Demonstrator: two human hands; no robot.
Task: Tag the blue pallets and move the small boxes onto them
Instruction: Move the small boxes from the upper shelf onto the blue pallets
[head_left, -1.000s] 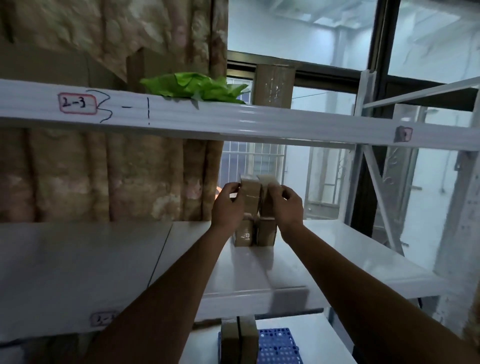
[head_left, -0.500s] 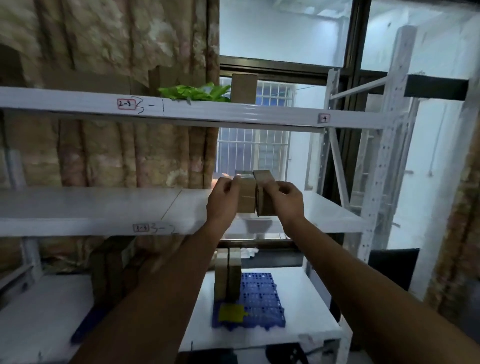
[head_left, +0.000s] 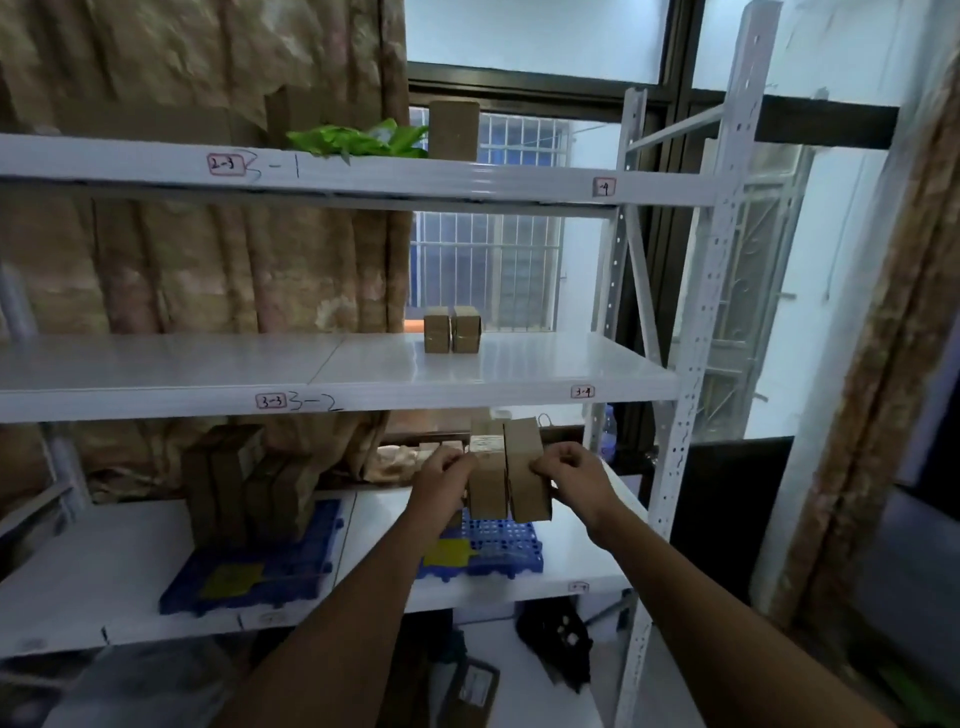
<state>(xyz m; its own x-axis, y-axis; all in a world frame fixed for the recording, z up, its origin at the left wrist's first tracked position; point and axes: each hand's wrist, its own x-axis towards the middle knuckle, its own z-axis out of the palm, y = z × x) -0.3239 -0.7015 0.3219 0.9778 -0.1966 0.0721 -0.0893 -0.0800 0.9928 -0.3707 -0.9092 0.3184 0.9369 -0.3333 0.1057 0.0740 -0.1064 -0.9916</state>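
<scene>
Both hands carry a pair of small boxes side by side just above the right blue pallet (head_left: 506, 545) on the lower shelf (head_left: 582, 551): the left hand (head_left: 441, 480) has its fingers curled round the left box (head_left: 487, 486), and the right hand (head_left: 574, 480) pinches the right box (head_left: 527, 473), which tilts a little. Two more boxes (head_left: 451, 329) wait on the middle shelf (head_left: 545, 364), well apart from the hands. The left pallet (head_left: 244, 577) already bears a stack (head_left: 244, 483), and each pallet shows a yellow tag (head_left: 448, 552). The risk, as I judge it, lies in the squeeze: the pair is held mainly by side pressure, so easing one hand early could let a box slip or land crooked. The tall, narrow boxes may also topple on the gridded pallet or cover the tag.
</scene>
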